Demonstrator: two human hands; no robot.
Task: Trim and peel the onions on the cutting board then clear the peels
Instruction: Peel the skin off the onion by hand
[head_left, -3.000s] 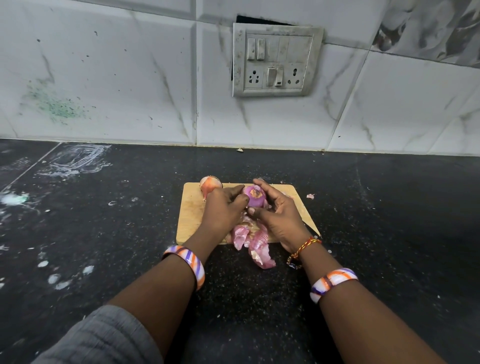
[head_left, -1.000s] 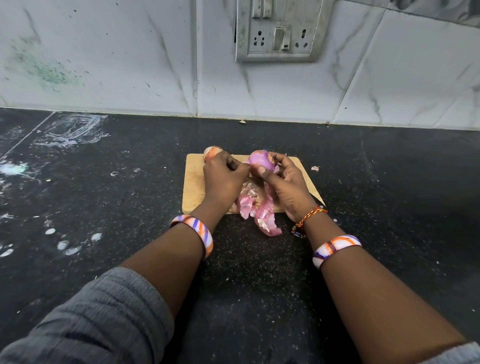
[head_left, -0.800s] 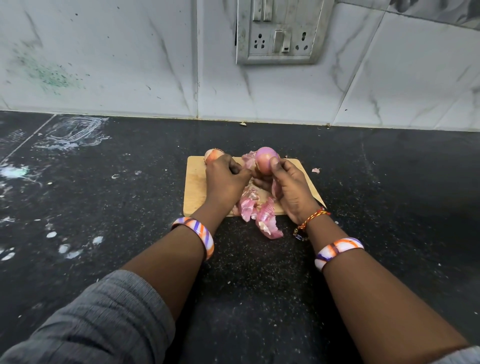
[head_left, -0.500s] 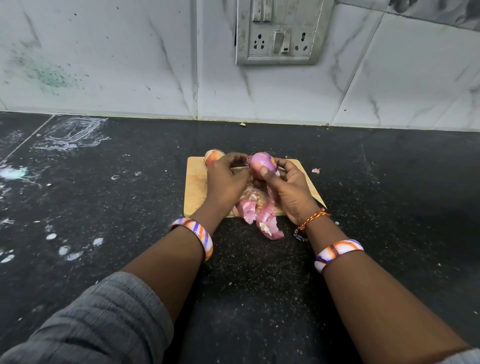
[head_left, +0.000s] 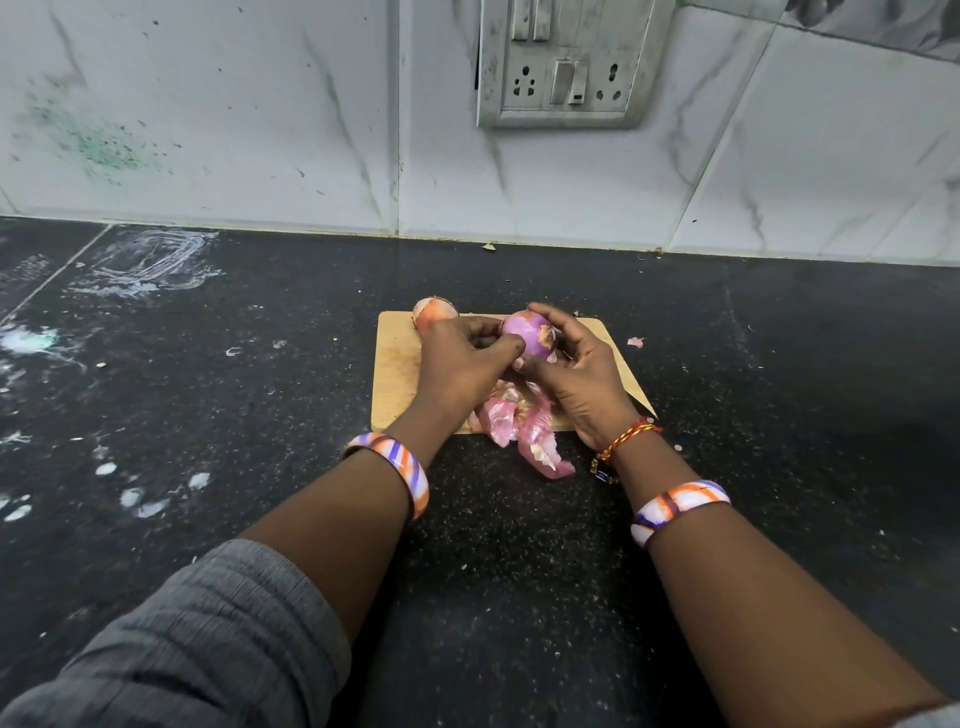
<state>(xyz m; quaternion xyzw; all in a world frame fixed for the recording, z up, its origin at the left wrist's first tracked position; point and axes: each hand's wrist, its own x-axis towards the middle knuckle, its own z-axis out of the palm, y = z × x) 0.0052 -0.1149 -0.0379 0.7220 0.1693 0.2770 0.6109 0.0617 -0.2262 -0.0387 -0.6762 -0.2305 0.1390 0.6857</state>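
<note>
Onion (head_left: 529, 339) is now sitting smoother and cleaner purple between both hands than half a second ago, with no loose flap hanging off it, so peeling on this one is looking nearly finished apart from a brownish patch at the end facing the camera. Right hand (head_left: 576, 379) is cupping it from the right with fingers curled over the top; left hand (head_left: 460, 364) is pinching at its left side with thumb and fingertips, both holding it just above the cutting board (head_left: 397, 374). Peels (head_left: 524, 431) are piling at the board's near edge and spilling onto the counter (head_left: 260, 364), so clearing is still pending. Second onion (head_left: 434, 314) is waiting unpeeled at the board's far left corner, just beyond the left hand. Counter is giving open room left, right and near; wall (head_left: 260, 104) is closing off the far side.
</note>
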